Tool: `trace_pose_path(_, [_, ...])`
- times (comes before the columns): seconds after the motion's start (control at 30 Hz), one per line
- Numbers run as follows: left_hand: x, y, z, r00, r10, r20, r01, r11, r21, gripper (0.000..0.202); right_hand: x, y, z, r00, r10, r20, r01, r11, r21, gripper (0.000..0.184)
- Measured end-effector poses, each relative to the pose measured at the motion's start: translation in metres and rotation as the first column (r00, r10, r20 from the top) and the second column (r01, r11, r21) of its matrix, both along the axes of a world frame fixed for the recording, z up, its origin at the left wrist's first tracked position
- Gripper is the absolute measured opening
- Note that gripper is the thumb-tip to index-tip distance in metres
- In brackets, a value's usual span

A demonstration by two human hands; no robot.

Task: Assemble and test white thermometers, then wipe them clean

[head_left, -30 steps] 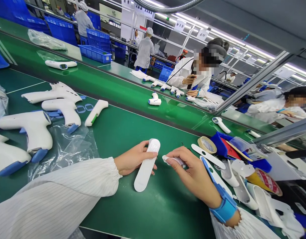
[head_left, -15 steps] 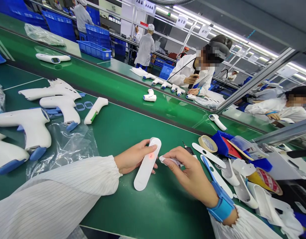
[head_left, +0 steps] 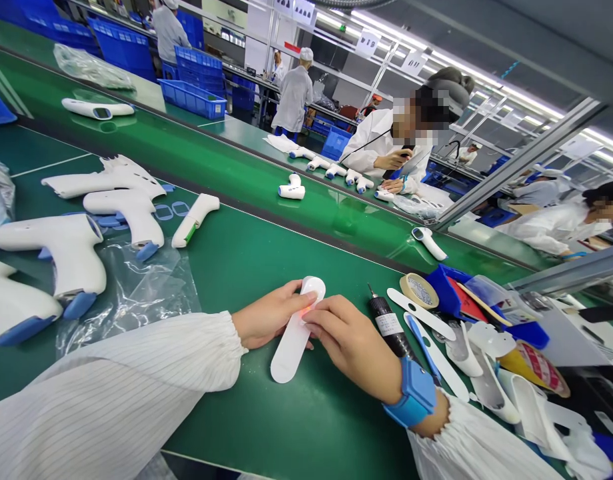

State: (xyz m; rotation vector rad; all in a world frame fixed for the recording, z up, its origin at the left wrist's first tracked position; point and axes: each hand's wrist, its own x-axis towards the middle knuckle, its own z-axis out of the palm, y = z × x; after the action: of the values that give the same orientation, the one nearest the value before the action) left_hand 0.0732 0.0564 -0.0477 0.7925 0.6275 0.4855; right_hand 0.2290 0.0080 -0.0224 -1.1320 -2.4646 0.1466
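The green worktop (head_left: 256, 427) spreads across the foreground, with a green conveyor belt (head_left: 196, 147) running along its far edge. On the worktop at the left lies a clear plastic bag (head_left: 136, 287), next to 4 white gun-shaped housings (head_left: 61, 253); at the right a blue tray (head_left: 526, 337) sits near loose white shells (head_left: 486, 383). Near the middle are the person's 2 bare hands: the left hand (head_left: 266, 320) has its grip clamped on the upper part of a long white piece (head_left: 289, 353), thumb on its face and fingers behind, the piece slanting with its top toward the right; the right hand (head_left: 356, 343) has thumb and fingertips together at the piece's upper half, and what, if anything, is pinched in that grip is hidden. A black electric screwdriver (head_left: 390, 325) lies just beside the right wrist, which wears a blue band (head_left: 411, 393); a small red glow (head_left: 305, 309) shows on the long white piece between left thumb and right fingertips
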Motion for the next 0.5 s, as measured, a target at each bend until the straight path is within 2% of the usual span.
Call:
trace_pose_path(0.1, [0.0002,-0.0001,0.0022,1.000,-0.003,-0.008,0.003,1.000,-0.016,0.040,0.0020,0.0026,0.0029,0.979,0.054,0.196,-0.078,0.990,0.115,0.025])
trace_pose_path(0.17, [-0.0003,-0.0004,0.0031,1.000,-0.004,-0.016,0.004,1.000,-0.027,0.043,0.0031,0.0026,0.0054,0.962,0.062,0.266,-0.106,0.982,0.156,0.028])
trace_pose_path(0.37, [-0.0003,-0.0005,0.0017,1.000,0.013,0.001,-0.013,1.000,-0.017,0.040,0.0005,0.0001,0.0032,0.983,0.032,0.179,-0.051,0.993,0.103,0.024])
trace_pose_path(0.5, [0.0002,-0.0001,0.0006,1.000,0.010,-0.013,-0.010,1.000,-0.015,0.044,0.0010,0.0006,0.0020,0.971,0.037,0.238,-0.076,0.985,0.156,0.026])
